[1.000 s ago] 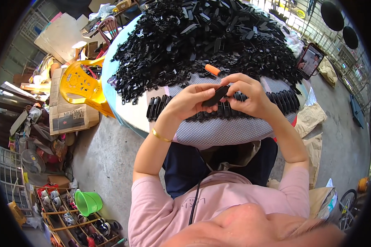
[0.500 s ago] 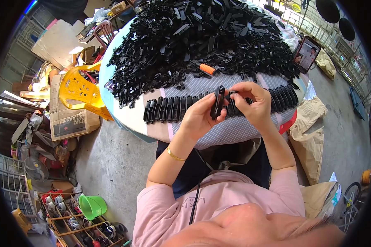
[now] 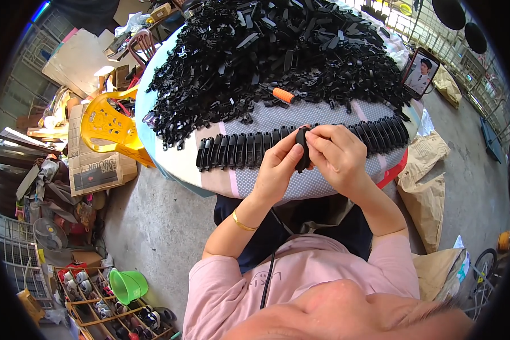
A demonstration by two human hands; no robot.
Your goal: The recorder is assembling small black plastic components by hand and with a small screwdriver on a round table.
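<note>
A long, narrow black plastic part (image 3: 303, 152) is held nearly upright over the near side of the table. My left hand (image 3: 276, 169) grips it between thumb and fingers. From the other side, the thumb and fingertips of my right hand (image 3: 340, 156) are closed at its upper end; any small piece between them is hidden. Behind both hands runs a row of similar black parts (image 3: 241, 150), standing side by side on the dotted cloth. Beyond the row lies an orange-handled tool (image 3: 283, 95), close to a large heap of loose black plastic pieces (image 3: 266, 56).
A lit phone (image 3: 420, 75) stands at the table's right edge. To the left are a yellow plastic chair (image 3: 110, 124) and a cardboard box (image 3: 99, 173). Brown paper sacks (image 3: 428, 187) lie on the right. A green bucket (image 3: 128, 285) sits by a shoe rack (image 3: 90, 314) at lower left.
My right hand has moved left, bringing its pinched fingertips from beside the black part onto its upper end. The left hand has turned the part slightly and keeps hold of it.
</note>
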